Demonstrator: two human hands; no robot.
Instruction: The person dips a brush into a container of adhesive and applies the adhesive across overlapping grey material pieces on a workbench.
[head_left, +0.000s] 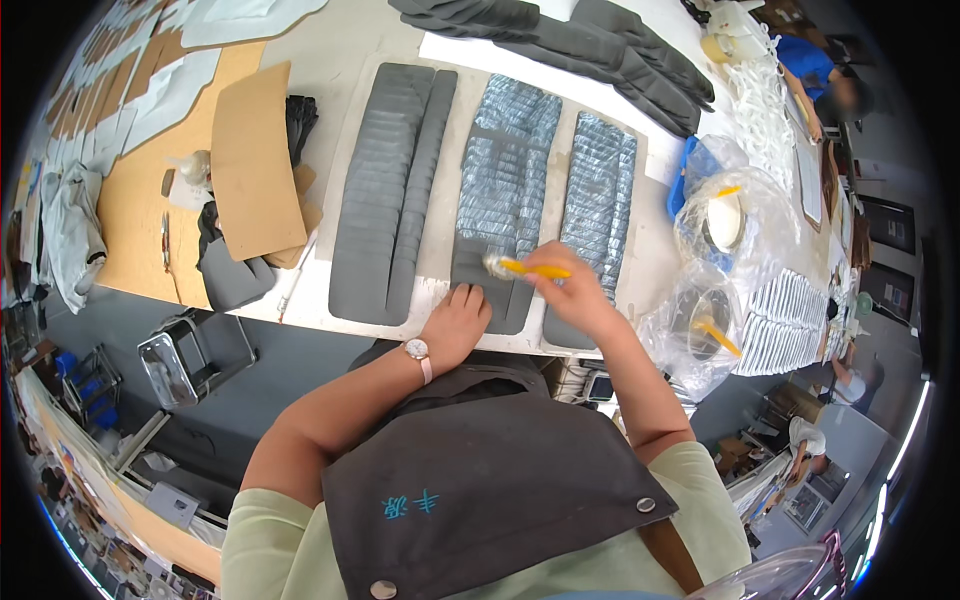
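Note:
My right hand (576, 289) grips a brush (536, 268) with a yellow handle, its pale bristles on the near part of the middle group of overlapping dark grey pieces (499, 180). Most of that group has a shiny, wet-looking streaked coat; its near end is matt. My left hand (457, 324) holds nothing and lies with its fingertips on the near left edge of this group. To the right is another shiny group of overlapping pieces (600, 195), partly hidden by my right hand. A matt dark grey group (379, 195) lies on the left.
Plastic-covered containers (724, 225) stand at the right, one with a yellow-handled brush (718, 336). Beyond them are stacked white pieces (784, 322). Brown board (259, 165) lies left; dark pieces (570, 45) lie at the back. A metal-framed stool (176, 364) stands below the table edge.

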